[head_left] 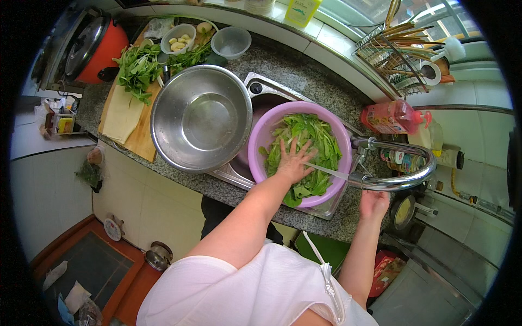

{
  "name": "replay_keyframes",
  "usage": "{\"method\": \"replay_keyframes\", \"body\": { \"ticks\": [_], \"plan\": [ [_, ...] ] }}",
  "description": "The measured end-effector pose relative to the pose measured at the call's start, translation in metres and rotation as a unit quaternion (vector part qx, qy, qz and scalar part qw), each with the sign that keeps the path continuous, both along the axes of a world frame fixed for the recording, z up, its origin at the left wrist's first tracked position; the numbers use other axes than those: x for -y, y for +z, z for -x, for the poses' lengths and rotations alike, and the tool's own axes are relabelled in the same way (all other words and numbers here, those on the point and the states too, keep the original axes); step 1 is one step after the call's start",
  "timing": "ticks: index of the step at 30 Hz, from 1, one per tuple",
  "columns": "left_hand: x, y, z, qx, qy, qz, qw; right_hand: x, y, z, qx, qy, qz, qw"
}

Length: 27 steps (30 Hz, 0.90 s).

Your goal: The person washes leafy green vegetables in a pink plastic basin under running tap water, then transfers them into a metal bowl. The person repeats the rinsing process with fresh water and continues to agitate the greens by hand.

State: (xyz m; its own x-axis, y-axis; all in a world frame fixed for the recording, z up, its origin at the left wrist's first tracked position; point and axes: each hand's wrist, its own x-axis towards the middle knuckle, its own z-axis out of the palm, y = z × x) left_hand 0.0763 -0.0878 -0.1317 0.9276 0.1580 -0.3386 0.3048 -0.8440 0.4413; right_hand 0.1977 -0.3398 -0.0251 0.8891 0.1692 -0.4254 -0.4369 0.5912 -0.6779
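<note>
My left hand [294, 161] lies with fingers spread on leafy greens [314, 130] in a pink-purple plastic basin [256, 150]. The basin sits over the right part of a stainless steel sink [281, 98]. A stream of water [326, 169] runs from the chrome faucet [401, 183] onto that hand. My right hand [374, 203] grips the faucet's curved spout from below, its fingers partly hidden behind the pipe. Left of the basin, a large stainless steel bowl [204, 118] straddles the sink edge and counter, with a wet-looking bottom.
A wooden cutting board [142, 140] holds tofu skin-like sheets [122, 114] and more greens [140, 69]. Behind are a bowl of garlic cloves [178, 40] and a clear plastic bowl [231, 42]. A red cooker [98, 53] stands far left. Right are a pink soap bottle [391, 116] and a chopstick rack [391, 61].
</note>
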Motion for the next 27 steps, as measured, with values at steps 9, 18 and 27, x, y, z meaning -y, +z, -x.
{"method": "replay_keyframes", "body": {
  "ticks": [9, 18, 27],
  "plan": [
    [0.001, 0.012, 0.004, 0.022, 0.020, 0.028, 0.999, -0.041, 0.046, -0.030, -0.047, -0.042, 0.103, 0.993],
    [-0.014, 0.082, 0.017, 0.059, 0.056, 0.284, 0.955, -0.064, 0.039, 0.081, 0.045, 0.320, 0.203, 0.925],
    [-0.050, 0.063, 0.053, 0.136, -0.160, -0.042, 0.977, -0.063, -0.061, 0.102, 0.318, 0.384, 0.639, 0.585]
  ]
}}
